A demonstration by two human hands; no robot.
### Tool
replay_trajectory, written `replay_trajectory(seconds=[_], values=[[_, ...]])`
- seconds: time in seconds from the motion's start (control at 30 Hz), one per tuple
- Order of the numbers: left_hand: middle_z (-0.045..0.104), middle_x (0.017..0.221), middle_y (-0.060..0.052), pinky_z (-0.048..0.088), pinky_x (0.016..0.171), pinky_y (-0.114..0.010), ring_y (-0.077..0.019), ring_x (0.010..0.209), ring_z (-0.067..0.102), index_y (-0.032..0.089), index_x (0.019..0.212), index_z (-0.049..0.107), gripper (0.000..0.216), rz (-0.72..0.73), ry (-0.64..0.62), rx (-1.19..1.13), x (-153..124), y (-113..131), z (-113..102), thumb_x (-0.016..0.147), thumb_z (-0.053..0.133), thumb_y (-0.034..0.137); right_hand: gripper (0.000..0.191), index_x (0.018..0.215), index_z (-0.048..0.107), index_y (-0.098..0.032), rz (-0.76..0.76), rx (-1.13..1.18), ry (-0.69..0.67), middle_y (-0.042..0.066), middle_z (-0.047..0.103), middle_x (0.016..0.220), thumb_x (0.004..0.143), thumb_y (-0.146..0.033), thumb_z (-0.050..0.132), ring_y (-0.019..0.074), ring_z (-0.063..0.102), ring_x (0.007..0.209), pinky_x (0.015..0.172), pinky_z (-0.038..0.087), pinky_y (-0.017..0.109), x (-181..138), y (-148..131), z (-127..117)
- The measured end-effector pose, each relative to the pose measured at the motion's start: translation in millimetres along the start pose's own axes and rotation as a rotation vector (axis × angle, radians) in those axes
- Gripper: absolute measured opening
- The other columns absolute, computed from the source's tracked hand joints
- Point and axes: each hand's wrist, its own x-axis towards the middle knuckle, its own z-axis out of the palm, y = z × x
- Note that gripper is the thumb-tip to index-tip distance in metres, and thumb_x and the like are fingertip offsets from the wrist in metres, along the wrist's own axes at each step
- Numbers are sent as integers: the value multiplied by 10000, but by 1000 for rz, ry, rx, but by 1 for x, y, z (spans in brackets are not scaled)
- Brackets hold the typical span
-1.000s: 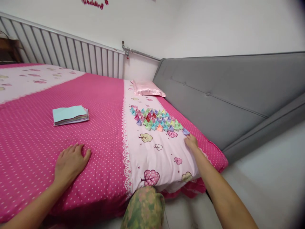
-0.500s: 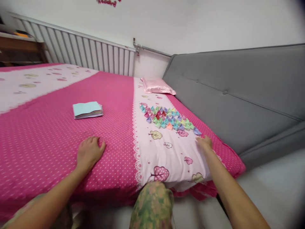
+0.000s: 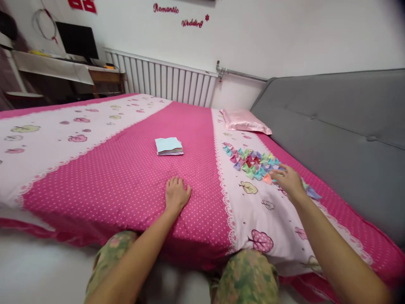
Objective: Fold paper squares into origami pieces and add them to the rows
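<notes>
My left hand [image 3: 177,195] rests on the pink dotted part of the bedspread [image 3: 126,185], palm down with its fingers stretched out and nothing in it. Beyond it lies a stack of square paper sheets [image 3: 169,145], light blue on top. Over the right end of a cluster of small folded-paper pieces [image 3: 249,164] in many colours, my right hand [image 3: 288,179] is raised with its fingers apart, holding nothing that I can see. It hides some of the pieces. A larger purple folded piece [image 3: 312,193] lies just right of that wrist.
A pink satin pillow [image 3: 245,121] lies at the back, against the grey padded headboard [image 3: 335,114]. Behind the bed are a white radiator [image 3: 161,76] with a pipe, and a desk [image 3: 104,77] with a monitor [image 3: 77,41]. My camouflage-clad knees [image 3: 248,276] are at the bed's front edge.
The view has swung left, bringing the desk and monitor in. My right hand has moved from the cluster's near right end to above the pieces. My left hand stays flat on the bedspread.
</notes>
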Motion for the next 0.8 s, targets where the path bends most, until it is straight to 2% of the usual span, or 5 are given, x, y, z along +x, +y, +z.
replay_trajectory(seconds=[0.17,0.3,0.43,0.57,0.8], values=[[570,1127,-193,294,980,-419,-292,1095,481,112,1025,579,379,7,22,-25,-3,-6,3,802,398,359,656,1259,399,-111,-44,247,-233,152,627,1054,665,-279,622,208,631,813,534,495,253,-16,-84,55],[537,1189,-189,323,966,-428,-293,1106,483,137,1065,555,373,-17,33,-85,0,-10,5,780,448,352,631,1247,411,-136,-91,319,-356,137,623,1068,670,-291,613,187,633,787,552,502,258,-22,-115,104],[402,1328,-212,350,941,-464,-322,1191,412,127,1164,482,442,-135,86,-194,35,-11,4,776,464,340,610,1218,441,-139,-113,366,-438,127,639,1027,658,-288,631,176,632,768,587,503,278,-15,-122,141],[335,1371,-234,317,988,-442,-316,1257,335,51,1234,426,503,-297,159,-232,102,-14,5,821,417,338,605,1212,443,-138,-104,424,-493,127,637,1026,663,-308,632,171,628,756,568,491,268,-1,-124,166],[332,1370,-247,236,1006,-517,-350,1293,251,15,1282,377,538,-396,224,-179,188,-36,38,840,366,321,569,1201,453,-146,-83,527,-501,105,638,1010,683,-314,615,153,618,761,625,495,273,8,-108,211]])
